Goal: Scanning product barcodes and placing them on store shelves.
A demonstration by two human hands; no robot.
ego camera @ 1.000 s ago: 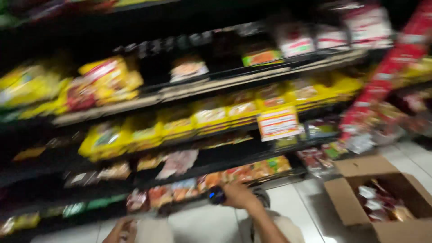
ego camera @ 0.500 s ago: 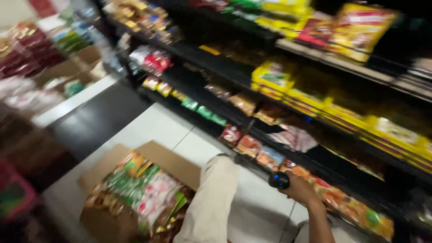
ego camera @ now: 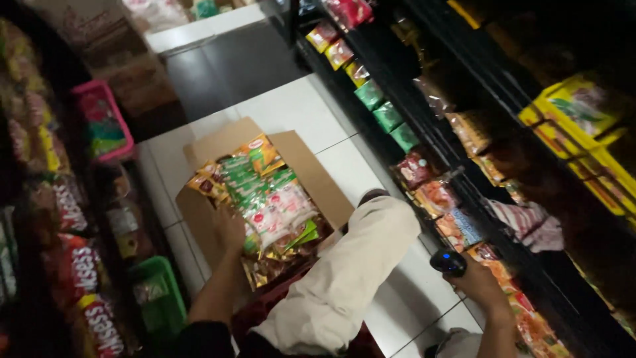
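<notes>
Head view, looking down a dim shop aisle. Tall dark shelving (ego camera: 503,152) runs along the right, stocked with yellow, green and red snack packets; more racks (ego camera: 46,219) crowd the left, with a pink basket (ego camera: 103,122) and a green basket (ego camera: 159,295) on the white tiled floor (ego camera: 291,109). Person crouches; one knee in pale trousers (ego camera: 351,272) juts forward between the two arms.

Open cardboard box (ego camera: 212,219) sits on the floor left of the knee, heaped with snack packets (ego camera: 265,199), green, white and orange.

Left hand (ego camera: 228,229) lies on the packets at the box's near left side, fingers curled down among them; whether it grips one, cannot tell. Right hand (ego camera: 480,282) is clamped round a small dark handheld device (ego camera: 448,262), held near the lowest shelf.

Judgement: step in hand looks like picking stock out of the box. Next move calls for a firm pinch on a single packet, lifted clear without dragging its neighbours.
</notes>
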